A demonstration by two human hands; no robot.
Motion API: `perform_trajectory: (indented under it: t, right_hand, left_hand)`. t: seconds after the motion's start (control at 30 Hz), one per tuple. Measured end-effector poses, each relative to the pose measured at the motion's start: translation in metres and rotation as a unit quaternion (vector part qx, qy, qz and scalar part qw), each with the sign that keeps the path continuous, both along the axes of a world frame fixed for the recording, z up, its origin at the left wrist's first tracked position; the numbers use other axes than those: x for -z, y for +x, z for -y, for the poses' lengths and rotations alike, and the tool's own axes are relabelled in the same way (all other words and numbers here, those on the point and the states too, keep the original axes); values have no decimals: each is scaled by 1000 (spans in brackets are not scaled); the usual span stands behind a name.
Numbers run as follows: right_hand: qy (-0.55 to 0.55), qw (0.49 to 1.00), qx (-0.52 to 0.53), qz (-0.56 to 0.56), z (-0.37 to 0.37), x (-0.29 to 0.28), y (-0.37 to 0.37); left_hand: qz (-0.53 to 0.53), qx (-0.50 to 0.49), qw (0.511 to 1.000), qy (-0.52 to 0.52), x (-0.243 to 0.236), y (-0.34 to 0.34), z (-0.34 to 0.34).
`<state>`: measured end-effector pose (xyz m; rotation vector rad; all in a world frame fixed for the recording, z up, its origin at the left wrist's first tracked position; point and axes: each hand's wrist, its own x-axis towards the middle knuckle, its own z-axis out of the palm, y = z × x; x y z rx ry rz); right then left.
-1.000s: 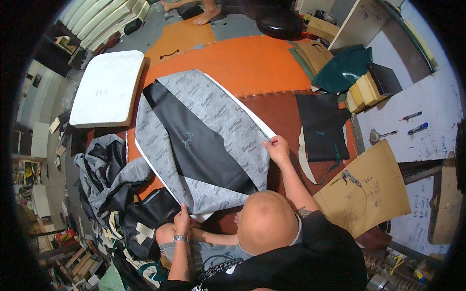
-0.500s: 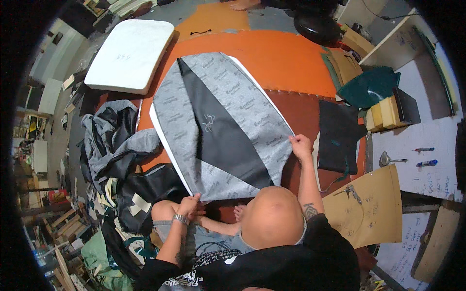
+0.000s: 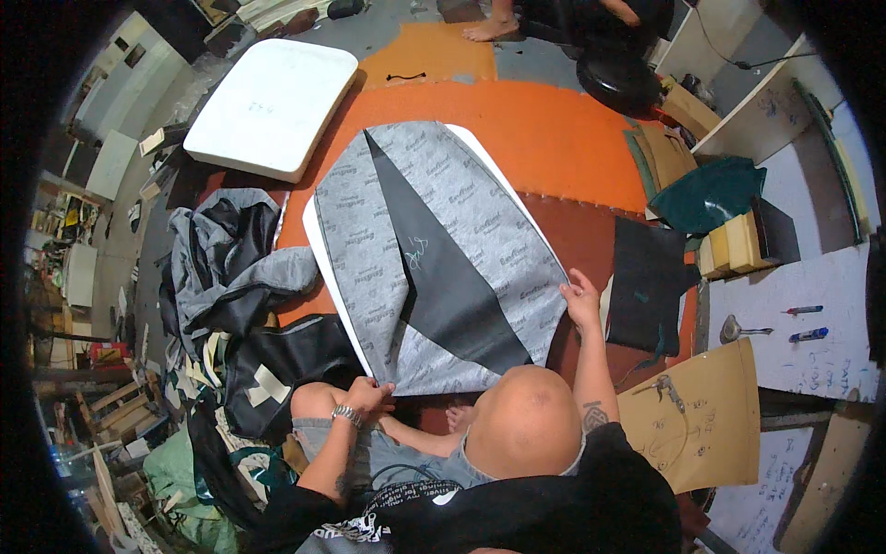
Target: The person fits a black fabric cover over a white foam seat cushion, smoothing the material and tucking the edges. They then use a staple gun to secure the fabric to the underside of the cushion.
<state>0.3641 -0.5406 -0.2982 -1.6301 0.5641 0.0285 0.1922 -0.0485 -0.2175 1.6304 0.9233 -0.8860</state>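
A grey-backed upholstery cover (image 3: 480, 217) with a black leather-like panel (image 3: 448, 286) down its middle lies over a white foam pad (image 3: 330, 268), whose edges peek out along both sides. At the cover's near left corner, my left hand (image 3: 369, 395) is closed on the edge, wearing a metal watch. My right hand (image 3: 581, 303) pinches the right edge between thumb and fingers, with the index finger partly raised. Soft folds run through the near part of the cover. My bent knee (image 3: 521, 420) hides some of its near right edge.
A thick white foam cushion (image 3: 268, 106) lies at the far left. Crumpled grey and black covers (image 3: 231, 258) are heaped at left. Black material (image 3: 646, 277), a brown sheet with a spray gun (image 3: 666, 392) and pens (image 3: 808, 335) lie at right. Another person's foot (image 3: 492, 28) shows at the back.
The whole view has shifted, so the scene sits lower and slightly right. My right hand's fingers have spread a little at the cover's edge. More of the other person shows at the back.
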Motion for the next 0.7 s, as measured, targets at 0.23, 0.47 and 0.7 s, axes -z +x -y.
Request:
perform_trajectory:
  t: [0.23,0.47,0.7]
  right_hand:
    - [-199,947,-225,-115,17,-24,42]
    - [-373,881,-293,-5,-57,-97,177]
    - [-412,864,-279,76,-197,-109,286]
  left_hand:
    - [-45,227,972,42,-17,46,-29]
    - [213,-12,953,216,24,241,-137]
    - [335,-35,821,461,72,390,-170]
